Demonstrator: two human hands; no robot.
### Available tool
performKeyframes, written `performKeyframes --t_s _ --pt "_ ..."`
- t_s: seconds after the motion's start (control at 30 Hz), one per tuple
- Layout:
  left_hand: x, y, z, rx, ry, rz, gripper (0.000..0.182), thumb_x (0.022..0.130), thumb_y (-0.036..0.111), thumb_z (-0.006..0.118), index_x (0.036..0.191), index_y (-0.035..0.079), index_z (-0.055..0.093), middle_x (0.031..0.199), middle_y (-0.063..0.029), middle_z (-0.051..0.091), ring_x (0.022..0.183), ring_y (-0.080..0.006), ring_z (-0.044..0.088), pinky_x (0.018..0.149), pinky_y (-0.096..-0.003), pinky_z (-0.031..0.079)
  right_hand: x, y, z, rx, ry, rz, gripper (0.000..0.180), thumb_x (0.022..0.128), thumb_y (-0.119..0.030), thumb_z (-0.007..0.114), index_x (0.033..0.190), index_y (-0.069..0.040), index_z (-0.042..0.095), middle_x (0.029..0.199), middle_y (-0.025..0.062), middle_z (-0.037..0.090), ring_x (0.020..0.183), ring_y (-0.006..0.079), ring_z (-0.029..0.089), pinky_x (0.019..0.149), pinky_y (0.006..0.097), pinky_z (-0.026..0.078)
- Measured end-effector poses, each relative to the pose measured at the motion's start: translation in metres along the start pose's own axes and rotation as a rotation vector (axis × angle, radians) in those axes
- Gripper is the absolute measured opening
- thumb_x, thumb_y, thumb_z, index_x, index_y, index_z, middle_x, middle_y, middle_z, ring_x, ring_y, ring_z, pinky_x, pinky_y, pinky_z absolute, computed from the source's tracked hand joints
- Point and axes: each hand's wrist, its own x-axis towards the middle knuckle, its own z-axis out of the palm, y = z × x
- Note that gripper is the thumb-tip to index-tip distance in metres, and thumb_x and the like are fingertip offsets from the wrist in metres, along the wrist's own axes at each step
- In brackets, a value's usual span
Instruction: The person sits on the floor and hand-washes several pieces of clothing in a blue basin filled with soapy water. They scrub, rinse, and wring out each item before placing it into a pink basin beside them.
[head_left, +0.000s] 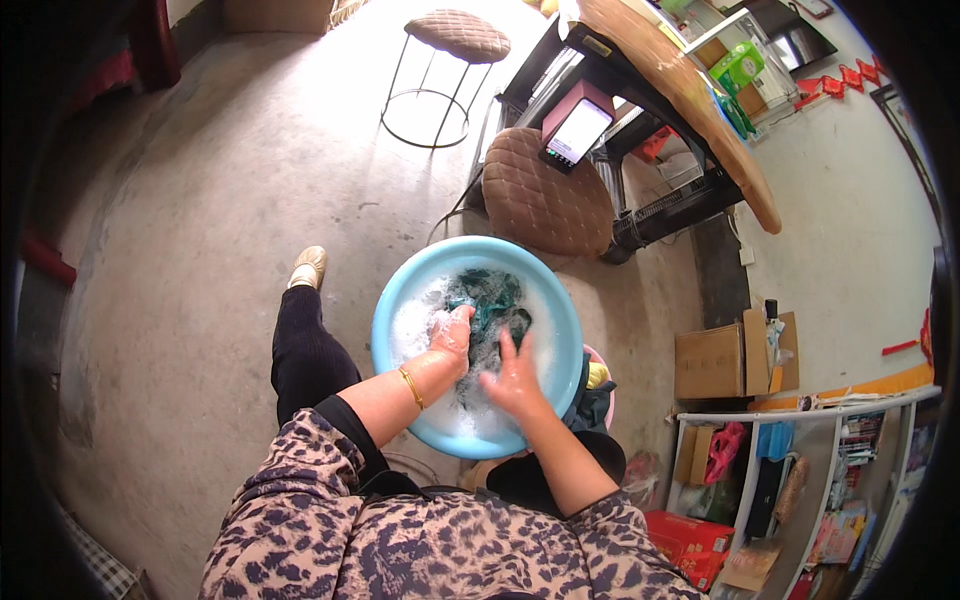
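A round light-blue plastic basin holds foamy water and a dark green wet cloth. On the left side of the suds, my left hand, wet and foam-covered, touches the cloth; its fingers are partly hidden, so a grip cannot be made out. My right hand is over the right part of the foam with its fingers spread, the fingertips close to the cloth's dark lower fold. A gold-coloured bangle circles my left wrist.
Beyond the basin stands a brown quilted stool with a lit phone propped on it, beside a wooden-topped table. A second stool is farther off. Behind the basin's right edge, a pink tub holds clothes. Shelves stand at right.
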Motion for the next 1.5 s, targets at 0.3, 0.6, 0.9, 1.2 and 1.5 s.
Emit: performKeyframes --t_s 0.3,0.6,0.9,1.2,1.5 --pt "-0.024 0.021 -0.008 0.426 -0.093 0.016 0.031 0.077 0.031 0.064 0.096 0.007 0.061 0.088 -0.0082 0.059 0.082 -0.0218 0.053 0.076 -0.038 0.044 0.061 0.037 0.06 0.037 -0.145 0.204 0.062 0.07 -0.019 0.067 0.127 -0.006 0.048 0.108 0.0233 0.061 0.104 0.0353 0.06 0.089 0.0435 0.047" --pt "-0.044 0.04 -0.006 -0.081 -0.381 -0.34 0.05 0.092 0.049 0.039 0.11 0.009 0.062 0.107 -0.0123 0.066 0.099 -0.0298 0.06 0.094 -0.0426 0.044 0.001 -0.018 0.01 0.615 0.321 -0.085 0.049 0.063 -0.018 0.074 0.109 -0.008 0.06 0.1 0.018 0.062 0.095 0.0361 0.058 0.086 0.0423 0.047" --pt "-0.089 0.033 0.006 -0.371 -0.487 -0.276 0.066 0.093 0.055 0.029 0.134 0.007 0.046 0.135 -0.0142 0.049 0.121 -0.0333 0.045 0.108 -0.0416 0.03 -0.016 -0.06 -0.039 0.438 0.452 -0.238 0.042 0.072 -0.014 0.065 0.112 -0.01 0.058 0.111 0.0254 0.048 0.099 0.0446 0.052 0.088 0.0454 0.044" --pt "-0.141 0.052 0.052 -0.31 -0.372 -0.199 0.051 0.097 0.039 0.027 0.118 0.0 0.054 0.118 -0.0169 0.059 0.111 -0.0349 0.055 0.103 -0.0496 0.038 0.073 0.039 -0.025 0.641 0.334 0.075 0.052 0.077 -0.025 0.066 0.122 -0.003 0.05 0.114 0.0221 0.056 0.105 0.0358 0.056 0.092 0.0405 0.044" --pt "-0.174 0.084 0.073 -0.694 -0.565 -0.319 0.06 0.095 0.035 0.028 0.138 -0.006 0.03 0.145 -0.0238 0.031 0.134 -0.0413 0.031 0.112 -0.0537 0.02 -0.018 0.018 -0.106 1.707 -0.285 0.172 0.06 0.088 -0.06 0.04 0.129 -0.017 0.049 0.129 0.0054 0.054 0.118 0.0258 0.051 0.091 0.053 0.041"
